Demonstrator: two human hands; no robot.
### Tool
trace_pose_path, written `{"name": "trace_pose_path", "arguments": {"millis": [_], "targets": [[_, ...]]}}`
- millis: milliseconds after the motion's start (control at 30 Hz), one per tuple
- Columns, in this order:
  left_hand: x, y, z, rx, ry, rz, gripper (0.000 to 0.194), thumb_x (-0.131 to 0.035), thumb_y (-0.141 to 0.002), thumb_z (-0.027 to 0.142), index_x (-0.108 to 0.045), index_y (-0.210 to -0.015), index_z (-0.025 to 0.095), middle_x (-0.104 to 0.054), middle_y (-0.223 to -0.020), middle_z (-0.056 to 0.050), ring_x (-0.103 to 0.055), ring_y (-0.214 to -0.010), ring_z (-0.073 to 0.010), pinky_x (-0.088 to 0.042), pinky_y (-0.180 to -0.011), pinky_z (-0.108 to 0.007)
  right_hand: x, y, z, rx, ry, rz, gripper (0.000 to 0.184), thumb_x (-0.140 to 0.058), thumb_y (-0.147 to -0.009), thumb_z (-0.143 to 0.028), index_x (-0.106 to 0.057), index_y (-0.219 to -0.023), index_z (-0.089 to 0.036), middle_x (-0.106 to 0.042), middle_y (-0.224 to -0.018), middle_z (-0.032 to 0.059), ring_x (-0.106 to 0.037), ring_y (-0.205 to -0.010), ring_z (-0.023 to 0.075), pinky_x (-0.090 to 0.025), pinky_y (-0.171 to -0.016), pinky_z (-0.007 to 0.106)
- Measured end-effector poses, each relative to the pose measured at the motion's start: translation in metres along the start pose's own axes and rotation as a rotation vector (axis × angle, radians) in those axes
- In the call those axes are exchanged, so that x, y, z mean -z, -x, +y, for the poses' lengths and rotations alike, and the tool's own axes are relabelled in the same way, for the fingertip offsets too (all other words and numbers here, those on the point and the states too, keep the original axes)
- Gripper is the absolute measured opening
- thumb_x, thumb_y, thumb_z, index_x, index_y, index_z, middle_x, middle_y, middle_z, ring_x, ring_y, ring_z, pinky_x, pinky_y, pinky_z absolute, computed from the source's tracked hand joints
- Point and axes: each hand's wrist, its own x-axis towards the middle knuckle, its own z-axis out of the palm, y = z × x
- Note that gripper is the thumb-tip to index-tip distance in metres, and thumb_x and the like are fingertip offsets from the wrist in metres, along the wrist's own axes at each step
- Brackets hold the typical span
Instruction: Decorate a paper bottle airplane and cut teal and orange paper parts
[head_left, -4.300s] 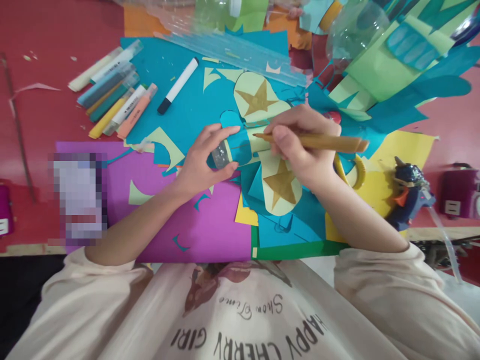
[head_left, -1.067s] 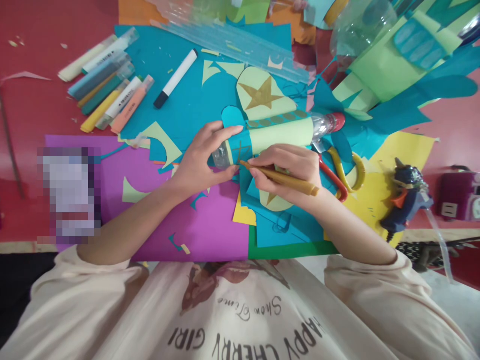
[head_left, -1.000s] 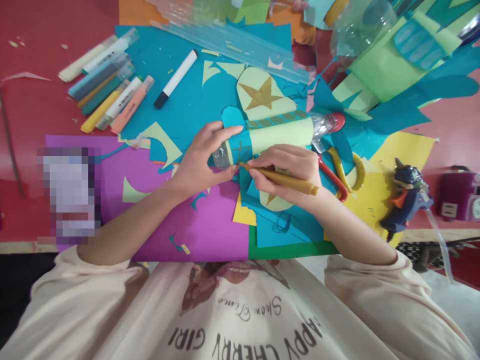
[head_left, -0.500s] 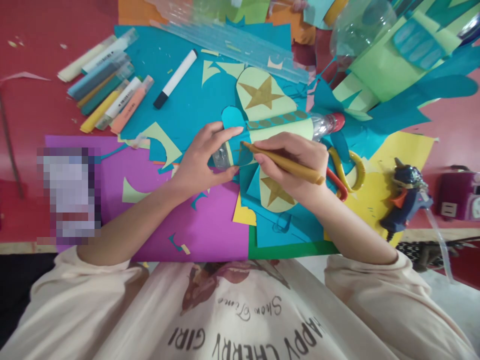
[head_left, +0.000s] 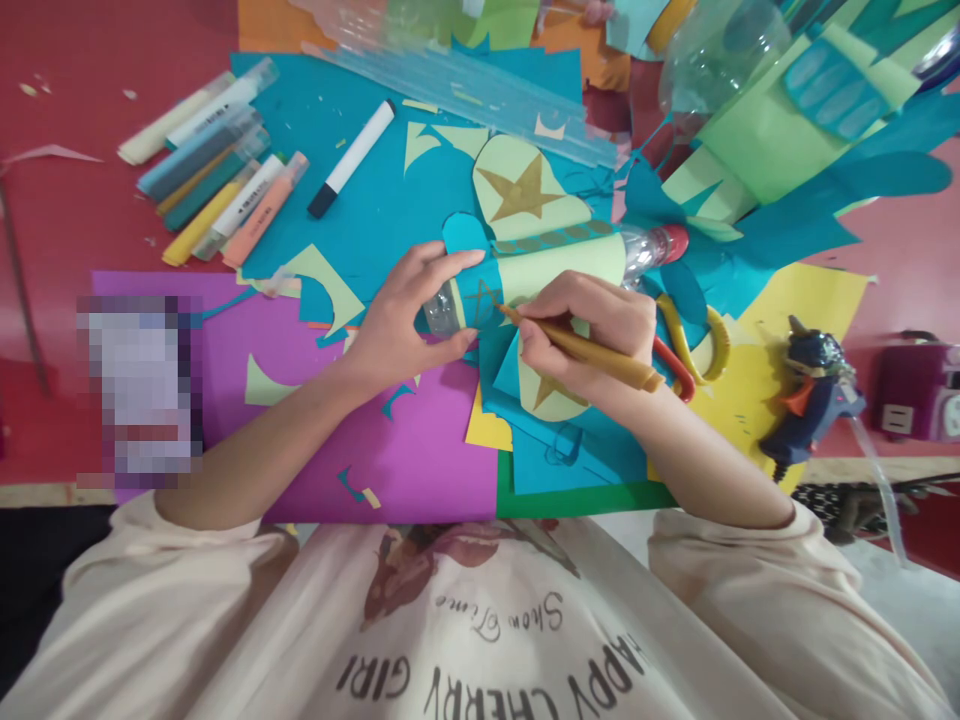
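A plastic bottle (head_left: 562, 265) wrapped in pale green and blue paper lies on its side, its red cap to the right. My left hand (head_left: 409, 310) grips its base end, thumb and fingers on either side. On the blue paper band (head_left: 478, 275) a star outline is drawn in brownish gold. My right hand (head_left: 592, 320) holds a gold marker (head_left: 592, 352), its tip at the star's right edge. Pale green rounded wings with gold stars stick out beside the bottle: the upper wing (head_left: 529, 190) shows fully, the lower wing (head_left: 551, 385) is partly covered by my right hand.
Several markers (head_left: 217, 170) lie at the upper left, with a white marker (head_left: 351, 160) apart from them. Yellow-handled scissors (head_left: 705, 345) lie right of my right hand, and a glue gun (head_left: 810, 400) is farther right. Paper scraps litter the purple sheet (head_left: 300, 450). A pixelated object (head_left: 142, 390) lies left.
The marker tip and my right hand have shifted slightly right and down, uncovering the star outline on the blue band. My left hand keeps its hold.
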Motion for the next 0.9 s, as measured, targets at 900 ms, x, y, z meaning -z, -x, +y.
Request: {"name": "trace_pose_path", "arguments": {"millis": [900], "targets": [[0.001,-0.002,-0.001,-0.039,0.007,0.011,0.063,-0.053,-0.09,0.063,-0.046,-0.141,0.027,-0.055,-0.138,-0.008,-0.053,-0.128,-0.0264,-0.048,-0.107,-0.042,-0.008,0.002,0.002,0.055,-0.074,-0.038,0.007,-0.065,-0.09,-0.024,-0.066,-0.096,-0.02,-0.074,-0.086,0.0037,-0.071,-0.076,0.0132,-0.057,-0.067,0.025]]}}
